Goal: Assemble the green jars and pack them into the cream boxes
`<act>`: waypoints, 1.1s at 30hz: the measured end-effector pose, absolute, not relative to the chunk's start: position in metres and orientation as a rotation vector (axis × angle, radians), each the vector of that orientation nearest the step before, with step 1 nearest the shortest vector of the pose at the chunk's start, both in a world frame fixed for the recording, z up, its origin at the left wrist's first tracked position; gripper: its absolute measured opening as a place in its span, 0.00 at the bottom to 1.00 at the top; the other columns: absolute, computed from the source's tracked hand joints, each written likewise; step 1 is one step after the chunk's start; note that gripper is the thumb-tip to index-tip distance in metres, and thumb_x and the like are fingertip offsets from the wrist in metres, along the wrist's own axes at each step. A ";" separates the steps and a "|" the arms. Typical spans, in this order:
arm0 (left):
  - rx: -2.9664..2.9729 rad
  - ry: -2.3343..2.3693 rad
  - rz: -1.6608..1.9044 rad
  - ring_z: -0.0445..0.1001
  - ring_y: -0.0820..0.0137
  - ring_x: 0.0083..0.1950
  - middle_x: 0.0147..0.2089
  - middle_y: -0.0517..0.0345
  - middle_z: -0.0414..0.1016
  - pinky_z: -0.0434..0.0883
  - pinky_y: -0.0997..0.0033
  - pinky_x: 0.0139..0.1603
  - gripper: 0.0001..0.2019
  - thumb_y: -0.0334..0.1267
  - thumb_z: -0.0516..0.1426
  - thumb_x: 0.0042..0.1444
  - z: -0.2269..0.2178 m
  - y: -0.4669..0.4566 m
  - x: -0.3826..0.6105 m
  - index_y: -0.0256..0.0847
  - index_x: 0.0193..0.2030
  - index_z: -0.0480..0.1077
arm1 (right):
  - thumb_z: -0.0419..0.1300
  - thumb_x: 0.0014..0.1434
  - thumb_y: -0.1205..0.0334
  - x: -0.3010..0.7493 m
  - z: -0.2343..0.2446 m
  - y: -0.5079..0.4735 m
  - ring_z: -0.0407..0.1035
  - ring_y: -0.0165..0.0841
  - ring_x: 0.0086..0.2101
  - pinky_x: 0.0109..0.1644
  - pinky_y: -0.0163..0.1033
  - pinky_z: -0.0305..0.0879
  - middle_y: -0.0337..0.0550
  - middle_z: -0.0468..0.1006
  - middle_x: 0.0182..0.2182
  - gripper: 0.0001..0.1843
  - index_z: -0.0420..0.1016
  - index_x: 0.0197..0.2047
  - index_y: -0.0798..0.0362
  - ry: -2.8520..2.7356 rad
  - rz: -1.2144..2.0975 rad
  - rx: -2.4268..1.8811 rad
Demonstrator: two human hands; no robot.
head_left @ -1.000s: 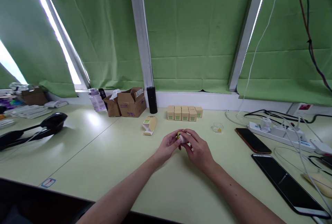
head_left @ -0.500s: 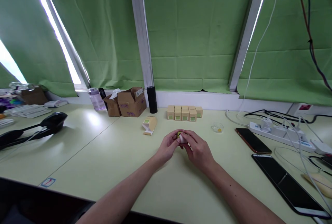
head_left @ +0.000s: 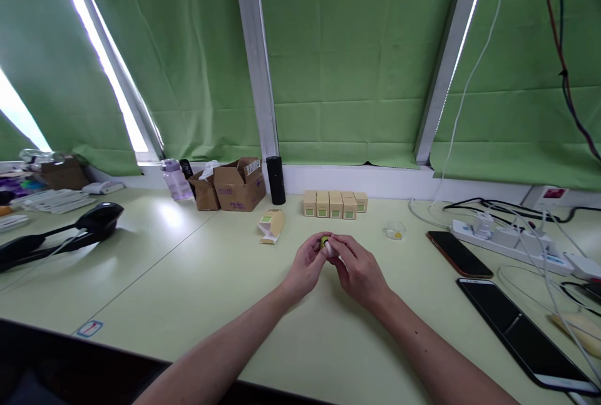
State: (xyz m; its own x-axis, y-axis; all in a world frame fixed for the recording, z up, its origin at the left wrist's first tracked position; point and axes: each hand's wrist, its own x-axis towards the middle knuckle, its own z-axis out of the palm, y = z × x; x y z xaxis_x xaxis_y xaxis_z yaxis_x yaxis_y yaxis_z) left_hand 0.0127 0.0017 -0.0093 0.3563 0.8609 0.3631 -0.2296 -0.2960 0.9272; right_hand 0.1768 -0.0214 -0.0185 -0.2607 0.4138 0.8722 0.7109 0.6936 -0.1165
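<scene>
My left hand (head_left: 306, 266) and my right hand (head_left: 357, 268) meet over the middle of the pale green table (head_left: 197, 280). Both pinch a small white object with a yellow-green cap (head_left: 327, 245) between their fingertips. Behind the hands stands a row of several small tan boxes with green labels (head_left: 334, 203). One opened tan box (head_left: 271, 226) lies on its side to the left of the hands.
Two cardboard boxes (head_left: 232, 184), a black cylinder (head_left: 275, 179) and a purple-capped bottle (head_left: 174, 179) stand along the back. A small clear dish (head_left: 394, 230), two phones (head_left: 457, 253), a power strip with cables (head_left: 509, 240) lie right. A black handheld device (head_left: 70, 233) lies left.
Both hands have stayed almost in place on the small object; the fingers shifted slightly around it.
</scene>
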 end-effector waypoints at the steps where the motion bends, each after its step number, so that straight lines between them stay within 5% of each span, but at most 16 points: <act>1: 1.491 0.604 1.217 0.79 0.60 0.55 0.54 0.46 0.80 0.75 0.58 0.59 0.22 0.52 0.63 0.64 -0.010 0.002 0.013 0.40 0.58 0.72 | 0.51 0.72 0.69 0.177 -0.019 -0.021 0.78 0.42 0.50 0.47 0.45 0.82 0.55 0.80 0.52 0.22 0.70 0.66 0.50 -1.891 -0.372 -0.881; 11: 1.468 0.556 1.112 0.75 0.58 0.63 0.60 0.45 0.77 0.73 0.57 0.63 0.31 0.52 0.64 0.64 -0.011 -0.002 0.011 0.44 0.69 0.64 | 0.51 0.72 0.69 0.178 -0.026 -0.019 0.78 0.42 0.50 0.50 0.46 0.81 0.54 0.79 0.53 0.22 0.68 0.66 0.49 -1.889 -0.322 -0.911; 33: 1.486 0.610 1.144 0.79 0.58 0.55 0.56 0.43 0.79 0.78 0.60 0.53 0.30 0.55 0.66 0.60 -0.013 0.004 0.011 0.38 0.63 0.69 | 0.54 0.70 0.70 0.174 -0.030 -0.019 0.78 0.42 0.52 0.53 0.48 0.81 0.52 0.79 0.53 0.19 0.71 0.61 0.48 -1.826 -0.208 -0.891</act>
State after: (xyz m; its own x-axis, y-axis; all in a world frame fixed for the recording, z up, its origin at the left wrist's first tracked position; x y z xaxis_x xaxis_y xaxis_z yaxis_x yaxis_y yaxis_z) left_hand 0.0109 0.0036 -0.0134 0.3990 0.8582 0.3230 -0.2100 -0.2574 0.9432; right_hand 0.1735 -0.0193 -0.0296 -0.1780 0.4763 0.8611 0.6579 0.7083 -0.2558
